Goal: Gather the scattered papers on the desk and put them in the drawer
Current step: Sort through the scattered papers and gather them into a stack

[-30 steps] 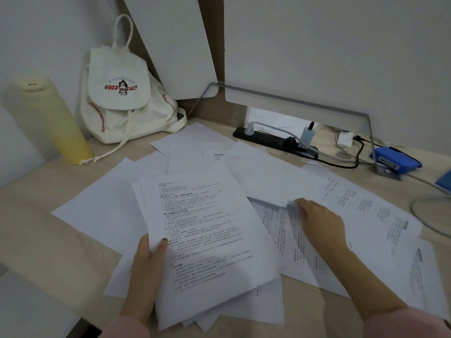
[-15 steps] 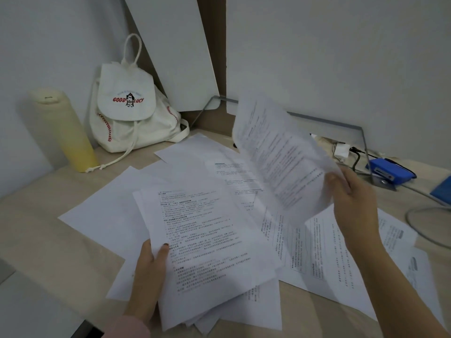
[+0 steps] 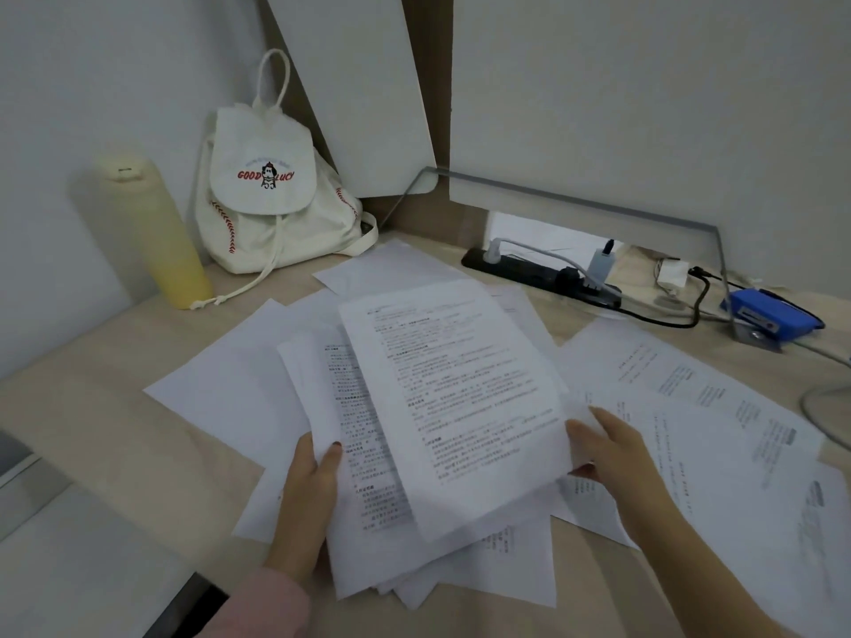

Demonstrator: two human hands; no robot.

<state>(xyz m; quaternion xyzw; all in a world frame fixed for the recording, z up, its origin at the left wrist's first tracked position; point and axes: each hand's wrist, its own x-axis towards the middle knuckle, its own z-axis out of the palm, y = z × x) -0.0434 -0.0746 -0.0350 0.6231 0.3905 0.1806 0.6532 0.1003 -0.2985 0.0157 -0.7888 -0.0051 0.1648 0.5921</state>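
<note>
On a pale wooden desk (image 3: 92, 425) in a white-walled corner, the left hand (image 3: 306, 490) grips a stack of papers (image 3: 368, 499), thumb on top. The right hand (image 3: 612, 458) meets the top sheet (image 3: 460, 384) at its edge (pinching or merely touching, I cannot tell). Loose sheets (image 3: 718, 430) lie rightward; a bag (image 3: 262, 200) and bottle (image 3: 156, 237) stand behind.

On the tabletop (image 3: 92, 416) there are one white backpack (image 3: 271, 195), one yellow bottle (image 3: 152, 232), one black power strip (image 3: 539, 271) and one blue device (image 3: 769, 317). Two hands are in view, the left hand (image 3: 306, 495) and the right hand (image 3: 608, 453). The sheets of paper (image 3: 460, 398) overlap too much for an exact count, but at least eight can be told apart.
</note>
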